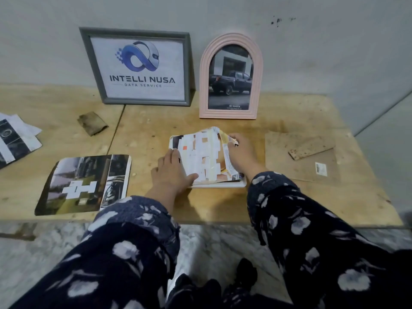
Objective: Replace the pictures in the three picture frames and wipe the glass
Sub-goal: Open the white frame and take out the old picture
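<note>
A white frame (pixel 223 185) lies flat on the wooden table (pixel 289 208), mostly covered by a crumpled picture (pixel 200 157) patched with white tape. My left hand (pixel 172 172) presses on the picture's left and lower edge. My right hand (pixel 239 155) pinches its lifted right edge. A grey frame (pixel 133 65) with a logo print leans on the wall at the back. Beside it stands a pink arched frame (pixel 230 76) showing a dark pickup truck. Another loose picture (pixel 84 184) lies flat to the left.
A brown backing board (pixel 301 166) with a stand strip (pixel 312 148) lies to the right. A dirty folded cloth (pixel 92 123) sits behind the loose picture. More prints (pixel 15 139) rest at the far left. The table's front edge runs just under my forearms.
</note>
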A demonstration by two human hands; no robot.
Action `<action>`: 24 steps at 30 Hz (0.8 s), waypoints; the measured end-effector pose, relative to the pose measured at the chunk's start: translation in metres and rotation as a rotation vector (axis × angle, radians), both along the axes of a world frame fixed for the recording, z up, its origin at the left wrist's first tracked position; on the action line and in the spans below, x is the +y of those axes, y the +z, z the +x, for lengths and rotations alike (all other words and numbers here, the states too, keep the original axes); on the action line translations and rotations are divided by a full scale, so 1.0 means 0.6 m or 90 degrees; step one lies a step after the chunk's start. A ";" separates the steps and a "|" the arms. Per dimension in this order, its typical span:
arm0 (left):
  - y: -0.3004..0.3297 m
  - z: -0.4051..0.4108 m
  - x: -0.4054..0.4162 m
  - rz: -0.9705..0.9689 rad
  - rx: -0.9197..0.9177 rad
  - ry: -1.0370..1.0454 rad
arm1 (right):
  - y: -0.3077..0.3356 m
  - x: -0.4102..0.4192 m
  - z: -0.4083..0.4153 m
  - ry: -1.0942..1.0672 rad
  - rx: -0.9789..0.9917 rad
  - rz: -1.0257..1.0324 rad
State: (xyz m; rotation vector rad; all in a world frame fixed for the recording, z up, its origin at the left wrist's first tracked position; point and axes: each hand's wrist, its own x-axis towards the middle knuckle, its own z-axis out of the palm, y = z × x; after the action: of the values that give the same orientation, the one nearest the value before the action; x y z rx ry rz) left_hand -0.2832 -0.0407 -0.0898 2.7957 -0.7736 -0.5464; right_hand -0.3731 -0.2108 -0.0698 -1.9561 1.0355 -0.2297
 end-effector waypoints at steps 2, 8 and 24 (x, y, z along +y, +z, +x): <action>0.001 0.002 -0.005 -0.061 0.025 0.028 | 0.018 -0.001 0.002 -0.078 -0.117 0.121; 0.038 0.049 -0.001 -0.484 0.105 0.214 | 0.077 0.005 0.036 -0.130 -0.241 0.157; 0.120 0.228 0.277 -0.335 -0.123 0.436 | 0.107 0.214 0.375 0.478 -0.075 -0.212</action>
State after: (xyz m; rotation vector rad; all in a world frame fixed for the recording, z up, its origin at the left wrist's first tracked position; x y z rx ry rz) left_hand -0.1462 0.1252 -0.0179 2.3987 0.0530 0.0505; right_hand -0.1481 -0.0824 -0.0058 -2.4517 0.1414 -0.0946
